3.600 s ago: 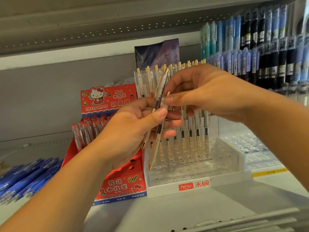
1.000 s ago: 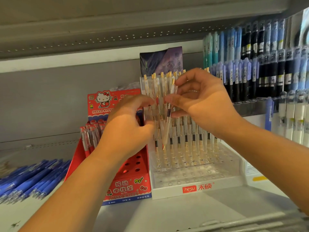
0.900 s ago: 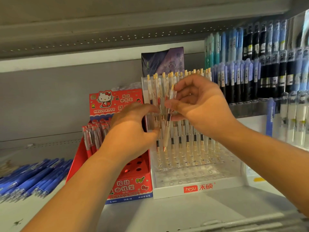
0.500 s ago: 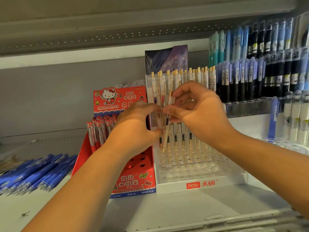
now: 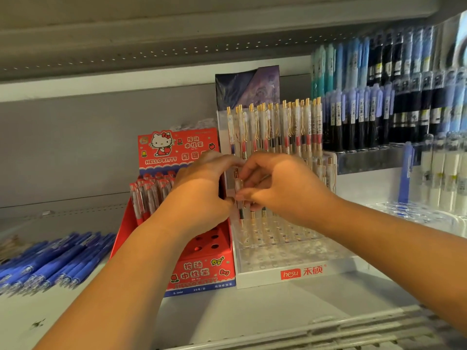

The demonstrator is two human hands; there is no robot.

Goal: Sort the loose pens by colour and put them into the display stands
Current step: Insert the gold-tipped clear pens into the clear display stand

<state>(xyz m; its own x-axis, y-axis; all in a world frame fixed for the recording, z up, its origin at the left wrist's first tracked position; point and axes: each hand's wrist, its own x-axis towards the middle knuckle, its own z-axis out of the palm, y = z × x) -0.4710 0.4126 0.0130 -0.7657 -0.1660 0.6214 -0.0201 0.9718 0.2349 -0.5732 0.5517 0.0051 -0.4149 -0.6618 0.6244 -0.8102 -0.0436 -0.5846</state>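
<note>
A clear, gold-tipped pen (image 5: 238, 188) stands upright at the left of the white "hesu" display stand (image 5: 300, 272). My right hand (image 5: 283, 190) pinches it between thumb and fingers. My left hand (image 5: 202, 195) is curled against the stand's left side next to the pen; its fingertips are hidden, so whether it holds anything is unclear. Several similar clear pens (image 5: 278, 127) with red or black refills fill the stand's back rows. The front rows of holes are bare.
A red Hello Kitty stand (image 5: 202, 271) with red pens (image 5: 149, 195) sits just left. Loose blue pens (image 5: 50, 261) lie on the shelf at far left. Racks of blue and black pens (image 5: 384, 97) hang at right. An upper shelf (image 5: 177, 34) overhangs.
My right hand has brought the pen down from in front of the stand's tops into its left rows. My left hand dropped alongside it. The view has shifted slightly left.
</note>
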